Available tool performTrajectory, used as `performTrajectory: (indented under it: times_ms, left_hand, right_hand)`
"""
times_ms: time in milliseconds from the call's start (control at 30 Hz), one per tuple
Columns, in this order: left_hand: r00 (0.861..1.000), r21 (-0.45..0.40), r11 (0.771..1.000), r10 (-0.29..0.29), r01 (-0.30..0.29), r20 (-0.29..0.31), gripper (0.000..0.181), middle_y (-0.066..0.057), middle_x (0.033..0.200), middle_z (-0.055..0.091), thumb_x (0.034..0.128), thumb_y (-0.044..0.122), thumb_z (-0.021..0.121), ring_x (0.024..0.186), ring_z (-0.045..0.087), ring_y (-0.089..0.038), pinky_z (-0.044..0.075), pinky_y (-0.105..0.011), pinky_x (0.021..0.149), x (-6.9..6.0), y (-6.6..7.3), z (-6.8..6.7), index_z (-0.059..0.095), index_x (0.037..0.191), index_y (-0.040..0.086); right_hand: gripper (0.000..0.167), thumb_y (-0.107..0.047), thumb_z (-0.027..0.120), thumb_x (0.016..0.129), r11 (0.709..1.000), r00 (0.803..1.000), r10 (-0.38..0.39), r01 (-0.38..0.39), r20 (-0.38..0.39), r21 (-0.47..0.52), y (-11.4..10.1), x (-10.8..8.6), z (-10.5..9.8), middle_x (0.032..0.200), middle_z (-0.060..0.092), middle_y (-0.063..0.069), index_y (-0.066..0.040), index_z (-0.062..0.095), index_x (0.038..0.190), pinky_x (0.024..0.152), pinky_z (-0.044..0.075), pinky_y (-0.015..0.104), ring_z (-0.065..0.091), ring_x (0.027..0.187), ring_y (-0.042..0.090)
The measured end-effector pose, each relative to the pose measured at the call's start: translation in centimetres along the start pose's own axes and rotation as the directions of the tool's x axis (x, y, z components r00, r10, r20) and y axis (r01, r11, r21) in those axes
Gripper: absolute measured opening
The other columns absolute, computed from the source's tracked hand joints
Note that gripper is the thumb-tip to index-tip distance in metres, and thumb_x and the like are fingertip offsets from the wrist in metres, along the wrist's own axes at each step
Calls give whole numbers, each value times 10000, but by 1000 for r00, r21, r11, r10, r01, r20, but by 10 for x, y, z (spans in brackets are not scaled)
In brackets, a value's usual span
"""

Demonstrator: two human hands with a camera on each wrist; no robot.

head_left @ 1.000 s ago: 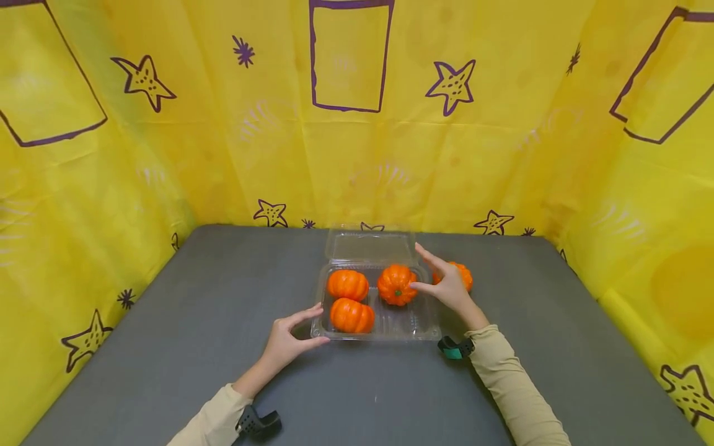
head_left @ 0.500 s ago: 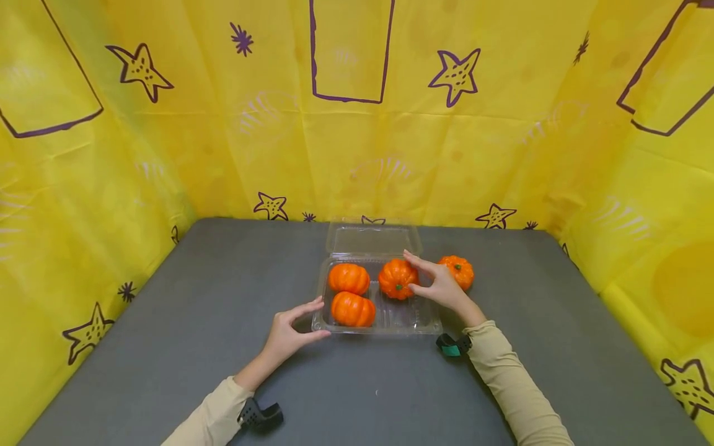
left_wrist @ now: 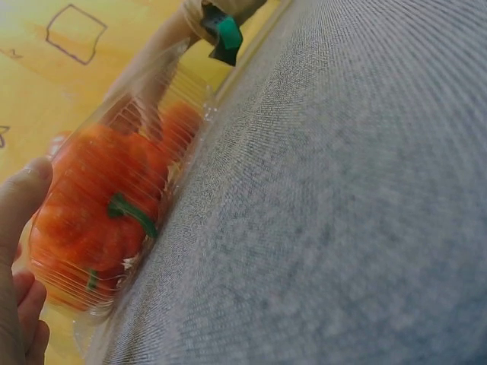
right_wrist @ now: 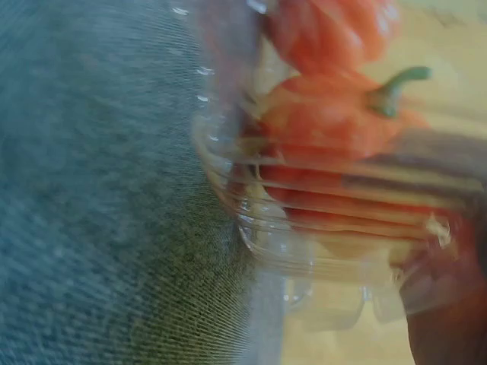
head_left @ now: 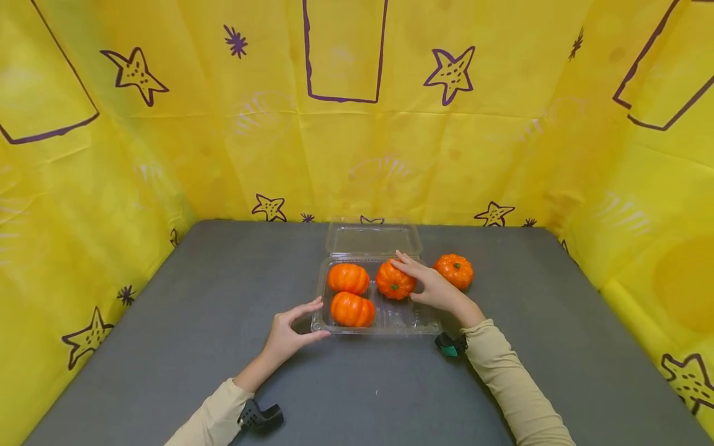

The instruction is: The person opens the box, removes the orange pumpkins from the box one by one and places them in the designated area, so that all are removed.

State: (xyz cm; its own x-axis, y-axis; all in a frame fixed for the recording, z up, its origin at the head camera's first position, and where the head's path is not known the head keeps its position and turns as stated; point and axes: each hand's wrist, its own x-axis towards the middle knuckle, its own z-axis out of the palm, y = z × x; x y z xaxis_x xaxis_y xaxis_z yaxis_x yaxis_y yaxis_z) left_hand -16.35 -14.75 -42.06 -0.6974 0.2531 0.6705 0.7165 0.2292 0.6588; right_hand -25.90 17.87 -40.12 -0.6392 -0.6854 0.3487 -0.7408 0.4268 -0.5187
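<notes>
A clear hinged container (head_left: 395,330) lies with its lid (head_left: 370,240) raised at the back. Two orange pumpkins, one behind (head_left: 348,279) and one in front (head_left: 352,310), sit in its left half. My left hand (head_left: 284,337) holds the front left corner, thumb at the front and fingers along the side; in the left wrist view its thumb (left_wrist: 29,190) is against the clear wall. In the right half, my right hand (head_left: 440,290) grips a third pumpkin (head_left: 393,282), fingers over its top and thumb at its right side. The right wrist view is blurred.
Another orange pumpkin (head_left: 454,271) sits on the grey table (head_left: 357,396), right of the container and just behind my right hand. Yellow patterned cloth (head_left: 346,155) stands around the back and sides.
My right hand has moved left and closed around the pumpkin in the right half, which has shifted slightly left. The pumpkin outside shows more fully. My left hand stays at the corner.
</notes>
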Motion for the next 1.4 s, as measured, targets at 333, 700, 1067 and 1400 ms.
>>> performTrajectory:
  times_ms: [333, 700, 1067, 1400]
  left_hand:
    - [1000, 5, 1000, 2, -2, 0, 509, -277, 1017, 586, 529, -101, 805, 973, 574, -324, 427, -219, 851, -1, 0, 0, 597, 990, -148]
    - [1000, 11, 1000, 29, -29, -10, 511, -282, 999, 590, 512, -107, 808, 958, 580, -329, 417, -218, 862, 2, 0, 1, 597, 975, -156]
    - [1000, 17, 1000, 21, -21, -13, 504, -279, 991, 593, 515, -103, 808, 955, 578, -343, 419, -217, 860, 0, -1, 1, 599, 970, -153]
    - [1000, 22, 999, 27, -27, -14, 502, -276, 994, 595, 517, -101, 808, 950, 580, -345, 423, -228, 858, 0, -1, 1, 601, 971, -149]
  right_hand:
    - [815, 68, 773, 621, 992, 997, 61, -66, -48, -105, -4, 2, 3, 1387, 341, 139, -36, 402, 1338, 856, 439, 393, 391, 1196, 307]
    - [756, -176, 861, 538, 987, 969, -19, -22, -245, -161, 0, 0, 6, 1180, 534, 189, 48, 539, 1185, 898, 395, 440, 472, 1101, 323]
    - [753, -170, 853, 560, 995, 967, 94, -87, -236, 40, 2, -4, 6, 1372, 363, 140, 54, 512, 1193, 934, 360, 430, 385, 1205, 298]
    - [641, 96, 804, 541, 960, 955, 74, 10, -286, 281, -10, -4, -2, 1275, 389, 317, 145, 451, 1074, 920, 354, 407, 410, 1143, 416]
